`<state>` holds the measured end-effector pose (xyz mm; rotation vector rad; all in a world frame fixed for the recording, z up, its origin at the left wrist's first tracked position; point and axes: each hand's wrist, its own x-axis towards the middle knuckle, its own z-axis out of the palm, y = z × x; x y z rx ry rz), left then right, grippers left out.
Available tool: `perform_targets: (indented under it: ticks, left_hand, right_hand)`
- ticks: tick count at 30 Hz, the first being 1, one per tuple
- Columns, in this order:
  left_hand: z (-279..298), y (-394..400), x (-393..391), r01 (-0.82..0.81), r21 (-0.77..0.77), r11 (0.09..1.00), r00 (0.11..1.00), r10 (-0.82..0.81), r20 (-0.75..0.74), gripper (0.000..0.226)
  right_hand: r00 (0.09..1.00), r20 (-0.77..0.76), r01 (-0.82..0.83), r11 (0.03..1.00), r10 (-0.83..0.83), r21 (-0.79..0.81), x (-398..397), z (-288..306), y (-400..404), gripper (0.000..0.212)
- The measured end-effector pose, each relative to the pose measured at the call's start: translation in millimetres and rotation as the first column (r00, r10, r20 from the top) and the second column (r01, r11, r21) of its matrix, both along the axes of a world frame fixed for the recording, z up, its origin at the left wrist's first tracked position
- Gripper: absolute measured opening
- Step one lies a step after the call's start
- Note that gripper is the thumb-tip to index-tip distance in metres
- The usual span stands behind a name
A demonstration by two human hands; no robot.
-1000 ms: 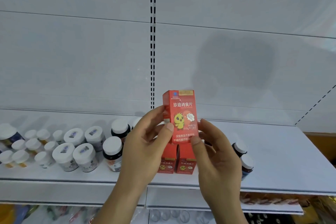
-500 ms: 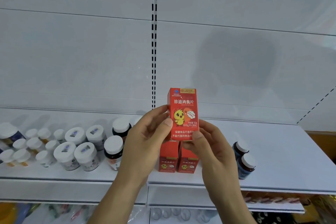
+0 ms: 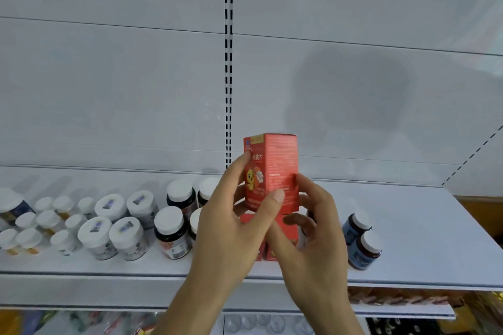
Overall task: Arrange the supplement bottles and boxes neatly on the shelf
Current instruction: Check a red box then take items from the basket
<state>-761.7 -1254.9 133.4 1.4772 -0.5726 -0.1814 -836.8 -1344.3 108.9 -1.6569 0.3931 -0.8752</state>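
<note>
**A:** What are the hands doing with that red box (image 3: pixel 269 171)?

**B:** Both are holding it upright in the air, just above the shelf (image 3: pixel 422 247). The left hand (image 3: pixel 231 228) is curling its fingers (image 3: pixel 242 168) round the box's left edge, with the thumb pressing across the lower front. The right hand (image 3: pixel 315 228) is pinching the right side between its fingers and thumb. The box is sitting turned, so that a printed side panel is facing the camera alongside the chick picture.

**A:** And where is it going, do you think?

**B:** Probably onto or next to the two red boxes (image 3: pixel 275 242) standing on the shelf directly beneath it; the hands are hiding most of them, so I am only guessing at their alignment.

**A:** How is the rest looking?

**B:** Partly sorted. The white-lidded jars (image 3: pixel 114 226) are sitting in rough rows on the left, with small white bottles (image 3: pixel 46 220) crowding beside them, looser than I would call neat. Dark bottles with white caps (image 3: pixel 174 231) are standing just left of the hands, and two blue bottles (image 3: pixel 362 242) are waiting on the right, a little apart from the boxes.

**A:** So what is remaining?

**B:** I am judging that this box is not yet placed, the small bottles are needing straightening, and the wide right stretch of shelf is going unused.
</note>
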Motion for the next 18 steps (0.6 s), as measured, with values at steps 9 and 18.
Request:
perform_targets:
  ticks: [9,18]
  left_hand:
    - [-3.2,10.3,7.9,0.078,-0.075,0.994,0.993,-0.084,-0.078,0.048]
    - [-1.2,12.9,4.9,0.022,0.049,0.999,1.0,-0.022,0.004,0.035]
  right_hand:
    - [0.993,0.021,-0.117,0.977,0.115,0.176,-4.3,8.7,-6.8,0.019]
    - [0.996,0.048,-0.091,0.966,0.082,0.243,-6.2,9.8,0.4,0.028]
